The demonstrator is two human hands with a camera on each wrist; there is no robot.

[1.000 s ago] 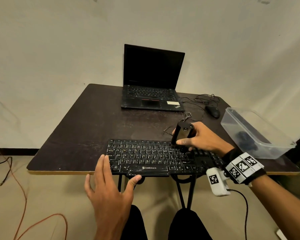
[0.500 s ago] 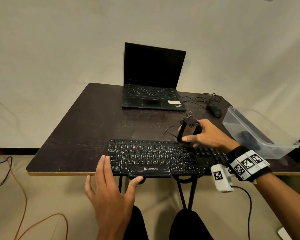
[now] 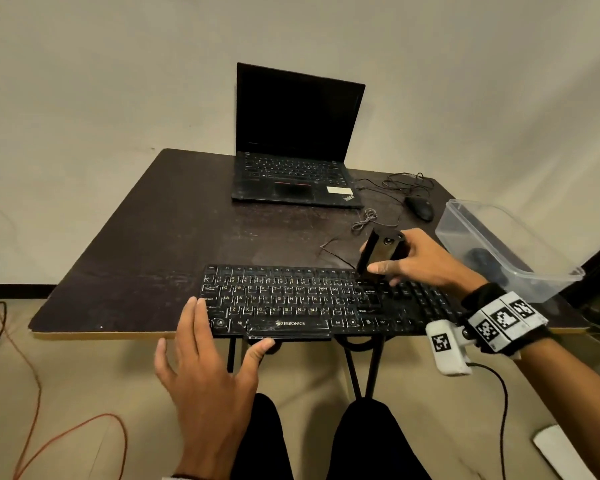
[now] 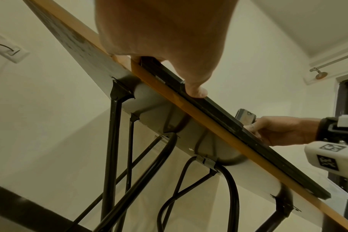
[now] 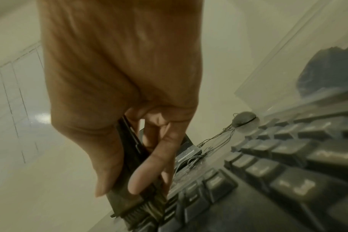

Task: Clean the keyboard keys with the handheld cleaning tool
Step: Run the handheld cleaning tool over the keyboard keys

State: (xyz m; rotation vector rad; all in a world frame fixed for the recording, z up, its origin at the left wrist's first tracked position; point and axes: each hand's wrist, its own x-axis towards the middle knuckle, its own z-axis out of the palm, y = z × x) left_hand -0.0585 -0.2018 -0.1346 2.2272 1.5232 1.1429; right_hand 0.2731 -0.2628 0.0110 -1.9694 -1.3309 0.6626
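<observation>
Right hand is wrapped around the cleaning tool, bristles down on the keyboard at the table's 6 o'clock edge. Left hand lies flat-fingered on its corner, probably so it doesn't slide.

Right hand carried cleaning tool rightward along top rows of keyboard, from above middle letter keys to right end of main key block. Tool stood tilted, brush end down on keys. Head view crept forward and to right, so desk sat slightly lower in picture.
</observation>
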